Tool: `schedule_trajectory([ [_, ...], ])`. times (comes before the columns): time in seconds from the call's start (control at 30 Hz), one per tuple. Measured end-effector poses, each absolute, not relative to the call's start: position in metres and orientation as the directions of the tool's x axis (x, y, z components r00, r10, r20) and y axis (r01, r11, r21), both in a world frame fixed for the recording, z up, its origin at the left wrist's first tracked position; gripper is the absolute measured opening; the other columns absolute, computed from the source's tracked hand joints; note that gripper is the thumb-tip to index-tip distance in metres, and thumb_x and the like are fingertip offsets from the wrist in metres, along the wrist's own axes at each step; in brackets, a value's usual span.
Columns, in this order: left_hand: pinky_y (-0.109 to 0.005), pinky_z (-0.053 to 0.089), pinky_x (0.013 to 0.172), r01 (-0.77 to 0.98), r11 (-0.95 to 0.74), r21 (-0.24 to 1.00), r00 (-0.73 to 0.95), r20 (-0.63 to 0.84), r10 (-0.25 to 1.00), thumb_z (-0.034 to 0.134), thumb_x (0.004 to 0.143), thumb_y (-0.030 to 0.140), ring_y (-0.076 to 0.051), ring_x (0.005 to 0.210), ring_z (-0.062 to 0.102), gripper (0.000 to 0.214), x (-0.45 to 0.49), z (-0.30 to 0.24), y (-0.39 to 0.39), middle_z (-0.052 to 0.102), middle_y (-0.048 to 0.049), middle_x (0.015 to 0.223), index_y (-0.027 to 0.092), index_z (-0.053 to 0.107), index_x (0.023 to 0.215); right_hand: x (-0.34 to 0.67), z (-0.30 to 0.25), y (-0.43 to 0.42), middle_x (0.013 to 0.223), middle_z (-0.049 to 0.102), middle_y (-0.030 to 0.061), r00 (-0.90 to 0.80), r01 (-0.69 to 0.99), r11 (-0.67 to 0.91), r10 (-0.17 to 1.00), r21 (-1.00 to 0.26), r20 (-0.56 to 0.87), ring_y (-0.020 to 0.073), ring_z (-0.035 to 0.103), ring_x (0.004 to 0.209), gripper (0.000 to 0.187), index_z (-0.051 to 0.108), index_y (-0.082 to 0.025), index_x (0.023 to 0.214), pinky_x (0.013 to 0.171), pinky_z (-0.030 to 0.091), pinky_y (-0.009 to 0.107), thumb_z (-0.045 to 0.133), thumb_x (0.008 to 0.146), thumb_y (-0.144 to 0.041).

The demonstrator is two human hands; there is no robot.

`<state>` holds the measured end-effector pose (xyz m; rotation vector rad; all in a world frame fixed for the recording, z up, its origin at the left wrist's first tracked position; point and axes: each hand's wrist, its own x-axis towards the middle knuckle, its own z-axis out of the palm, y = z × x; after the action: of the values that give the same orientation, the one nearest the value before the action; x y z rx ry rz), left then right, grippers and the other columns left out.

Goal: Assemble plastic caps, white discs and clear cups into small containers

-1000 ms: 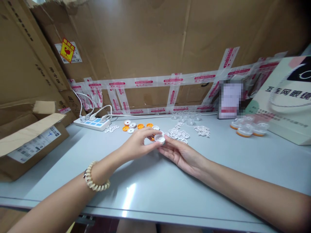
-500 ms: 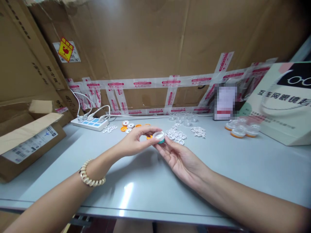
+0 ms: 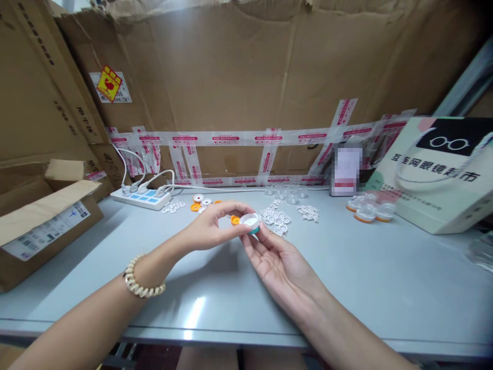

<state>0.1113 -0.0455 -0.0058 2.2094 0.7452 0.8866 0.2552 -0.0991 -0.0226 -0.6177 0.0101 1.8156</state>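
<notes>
Above the table, both of my hands hold a small round white-and-teal cap (image 3: 249, 222), its shallow white inside turned up. My left hand (image 3: 215, 226), with a beaded band on the wrist, pinches the cap's left side between thumb and fingers. My right hand (image 3: 279, 262) grips it at the lower right with the thumb and fingertips, where the teal edge shows. An orange round part (image 3: 235, 220) sits just behind the left fingers, partly hidden. Behind my hands lie several small white plastic pieces (image 3: 275, 217) in a pile, and another white heap (image 3: 308, 213) to its right.
Orange and white caps (image 3: 198, 198) lie behind my left hand, near a white power strip (image 3: 142, 197). Clear round containers (image 3: 291, 193) stand at the back. Orange-based clear containers (image 3: 372, 208) sit by a paper bag (image 3: 435, 174) and phone (image 3: 346, 169). An open carton (image 3: 50, 226) stands left.
The view has shifted slightly to the right and up. My hands still hold the cap, which now tilts a little more, showing more of its white inside.
</notes>
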Motion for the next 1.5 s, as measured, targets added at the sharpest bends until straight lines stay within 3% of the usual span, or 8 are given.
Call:
schedule_trajectory([
  [0.23,-0.032,0.047,0.085,0.27,-0.671,0.691,0.653,0.381,0.655,0.056,0.083,0.025,-0.018,0.094,0.059,0.026,0.109,-0.004,-0.045,0.065,-0.0088,0.101,0.014,0.062,0.105,0.242,-0.027,-0.103,0.08,0.068,0.0011,-0.176,-0.939,-0.286,0.877,-0.19,-0.448,0.0076,0.066,0.083,0.016,0.061,-0.018,0.099,0.084,0.054,0.018,0.049,0.089,-0.014],
  [0.37,-0.034,0.045,0.091,0.266,-0.748,0.608,0.641,0.468,0.608,0.053,0.084,0.021,-0.018,0.102,0.058,0.026,0.108,-0.007,-0.043,0.064,-0.011,0.109,0.015,0.062,0.108,0.235,-0.027,-0.1,0.077,0.068,-0.0004,-0.138,-0.963,-0.23,0.869,-0.142,-0.476,0.006,0.066,0.083,0.012,0.062,-0.019,0.09,0.086,0.052,0.017,0.05,0.088,-0.016],
  [0.5,-0.034,0.045,0.09,0.271,-0.798,0.539,0.613,0.543,0.574,0.061,0.079,0.022,-0.018,0.1,0.058,0.03,0.106,-0.008,-0.039,0.064,-0.0093,0.107,0.018,0.062,0.108,0.23,-0.028,-0.097,0.081,0.068,-0.0005,-0.138,-0.957,-0.231,0.894,-0.174,-0.426,0.0065,0.064,0.09,0.013,0.063,-0.021,0.085,0.085,0.052,0.015,0.051,0.088,-0.018],
  [0.73,-0.037,0.042,0.094,0.315,-0.568,0.761,0.536,0.351,0.768,0.06,0.08,0.029,-0.022,0.108,0.056,0.033,0.104,-0.008,-0.036,0.062,-0.0099,0.115,0.017,0.061,0.111,0.228,-0.029,-0.097,0.083,0.068,0.0008,-0.146,-0.964,-0.231,0.873,-0.132,-0.465,0.0062,0.062,0.098,0.014,0.063,-0.019,0.082,0.087,0.051,0.014,0.05,0.089,-0.021],
  [0.9,-0.034,0.046,0.09,0.165,-0.402,0.9,0.554,0.253,0.793,0.058,0.082,0.032,-0.022,0.106,0.057,0.036,0.106,-0.009,-0.034,0.061,-0.0099,0.118,0.017,0.058,0.114,0.228,-0.028,-0.098,0.083,0.068,-0.0008,-0.191,-0.961,-0.26,0.867,-0.091,-0.461,0.0058,0.062,0.098,0.012,0.064,-0.019,0.083,0.085,0.05,0.01,0.054,0.087,-0.023],
  [1.1,-0.033,0.045,0.09,0.096,-0.304,0.948,0.542,0.206,0.815,0.057,0.082,0.032,-0.021,0.108,0.056,0.036,0.104,-0.011,-0.033,0.06,-0.0094,0.12,0.018,0.057,0.116,0.228,-0.025,-0.1,0.083,0.068,-0.0001,-0.21,-0.961,-0.271,0.853,-0.062,-0.478,0.0059,0.064,0.095,0.015,0.064,-0.018,0.087,0.078,0.053,0.008,0.052,0.088,-0.026],
  [1.5,-0.031,0.046,0.087,0.102,-0.292,0.951,0.544,0.192,0.817,0.059,0.082,0.03,-0.02,0.102,0.058,0.034,0.106,-0.01,-0.035,0.062,-0.0085,0.114,0.018,0.058,0.114,0.225,-0.025,-0.099,0.09,0.068,0.0007,-0.176,-0.967,-0.242,0.856,-0.076,-0.487,0.0074,0.062,0.1,0.011,0.064,-0.017,0.087,0.08,0.053,0.009,0.055,0.086,-0.025],
])
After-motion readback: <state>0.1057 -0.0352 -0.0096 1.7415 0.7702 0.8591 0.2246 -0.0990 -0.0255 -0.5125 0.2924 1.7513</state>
